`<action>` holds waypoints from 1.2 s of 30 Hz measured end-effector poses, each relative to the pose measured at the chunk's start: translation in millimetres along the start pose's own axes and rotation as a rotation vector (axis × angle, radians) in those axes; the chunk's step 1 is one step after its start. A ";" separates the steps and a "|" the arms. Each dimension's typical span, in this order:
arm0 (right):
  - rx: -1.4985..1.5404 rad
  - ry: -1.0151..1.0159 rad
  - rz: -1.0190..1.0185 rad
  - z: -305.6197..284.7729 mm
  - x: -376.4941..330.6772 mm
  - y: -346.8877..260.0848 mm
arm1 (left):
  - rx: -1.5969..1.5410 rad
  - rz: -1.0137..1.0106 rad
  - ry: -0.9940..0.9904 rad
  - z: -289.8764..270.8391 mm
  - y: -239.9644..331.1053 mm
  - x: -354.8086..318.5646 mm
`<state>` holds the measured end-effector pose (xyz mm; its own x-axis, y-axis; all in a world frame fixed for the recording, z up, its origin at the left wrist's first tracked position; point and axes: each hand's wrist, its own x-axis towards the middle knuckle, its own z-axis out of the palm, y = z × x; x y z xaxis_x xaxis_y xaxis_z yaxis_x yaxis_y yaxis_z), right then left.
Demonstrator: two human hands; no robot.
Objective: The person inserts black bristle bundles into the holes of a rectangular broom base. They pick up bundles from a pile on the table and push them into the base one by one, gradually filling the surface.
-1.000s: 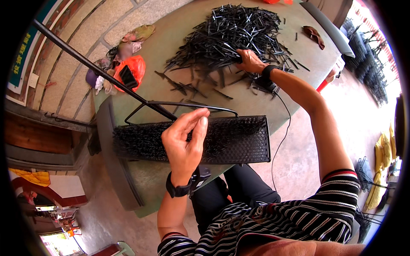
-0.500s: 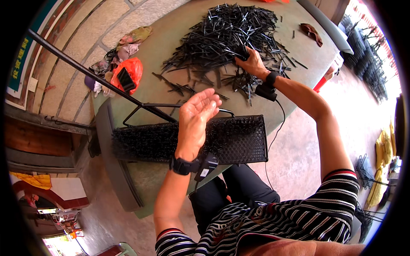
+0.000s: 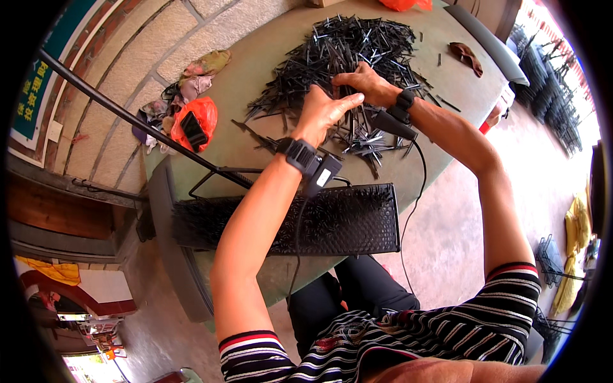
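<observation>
A big heap of thin black sticks (image 3: 348,48) lies on the green table (image 3: 255,83). Both hands meet at its near edge. My right hand (image 3: 367,83) is curled down onto the heap, fingers closed around some sticks. Right beside it, my left hand (image 3: 322,113) touches the same sticks with its back toward me, so its fingers are hidden. Each wrist wears a black band carrying a small cabled device. A black perforated panel (image 3: 348,223), studded with upright sticks, lies along the table's near edge below my left forearm.
A dark pole (image 3: 128,113) slants across the table's left side to a wire frame (image 3: 211,179). A red plastic bag (image 3: 198,118) and rags (image 3: 204,64) sit at the left by the brick wall. A brown cloth (image 3: 465,54) lies far right. Stacked black wire items (image 3: 552,76) stand on the floor.
My left hand has left the perforated panel and reached forward to the heap, joining my right hand, which stayed on the sticks.
</observation>
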<state>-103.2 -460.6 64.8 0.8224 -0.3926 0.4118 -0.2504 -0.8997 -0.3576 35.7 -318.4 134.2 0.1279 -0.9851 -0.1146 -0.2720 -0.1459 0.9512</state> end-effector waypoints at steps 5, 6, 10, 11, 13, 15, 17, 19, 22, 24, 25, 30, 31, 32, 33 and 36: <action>0.088 0.072 -0.077 -3.6 15.4 -28.7 | -0.321 0.167 -0.052 -3.0 -47.9 57.2; 0.103 0.085 -0.122 -2.1 17.0 -23.6 | -0.414 0.159 -0.119 -2.4 -47.1 59.2; 0.166 0.017 0.026 6.6 13.8 -27.7 | -0.652 0.045 -0.331 -5.2 -47.6 63.0; 0.233 -0.006 0.081 3.7 13.4 -35.7 | -0.666 0.038 -0.322 -4.7 -52.0 63.0; 0.223 -0.024 0.176 10.7 14.4 -34.5 | -0.694 -0.027 -0.259 -0.7 -56.2 60.4; 0.342 -0.025 0.189 15.3 12.5 -25.4 | -0.647 -0.101 -0.342 -1.7 -57.0 64.9; 0.588 -0.005 0.375 11.3 16.8 -36.7 | -0.595 -0.171 -0.373 -3.6 -59.4 63.9; 0.688 -0.048 0.532 -1.1 19.8 -44.0 | -0.492 -0.192 -0.366 -3.2 -52.2 60.0; 0.860 -0.037 0.676 -12.6 24.3 -66.5 | -0.431 -0.281 -0.258 -2.8 -59.2 62.3; 0.865 0.058 0.716 5.4 18.2 -35.9 | -0.397 -0.263 -0.270 4.5 -53.6 60.7; 1.155 0.026 0.623 8.2 23.1 -30.0 | -0.407 -0.274 -0.254 4.2 -55.5 58.3; 1.749 -0.059 0.592 17.6 31.8 12.1 | -0.414 -0.399 -0.297 3.0 -64.5 62.8; 1.694 -0.025 0.632 17.1 33.2 8.2 | -0.422 -0.402 -0.308 4.3 -61.9 60.2; 1.638 0.009 0.671 17.0 35.7 4.2 | -0.430 -0.406 -0.321 6.2 -59.1 57.8; 1.580 0.043 0.710 16.1 38.1 0.7 | -0.413 -0.421 -0.286 9.3 -56.1 55.5; 1.501 0.073 0.732 11.5 44.2 -8.3 | -0.394 -0.430 -0.240 13.6 -55.8 52.2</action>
<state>-58.9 -468.2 76.4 0.7261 -0.6653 -0.1737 0.1686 0.4172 -0.8931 44.7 -362.9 71.3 -0.0823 -0.8453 -0.5280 0.1335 -0.5343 0.8347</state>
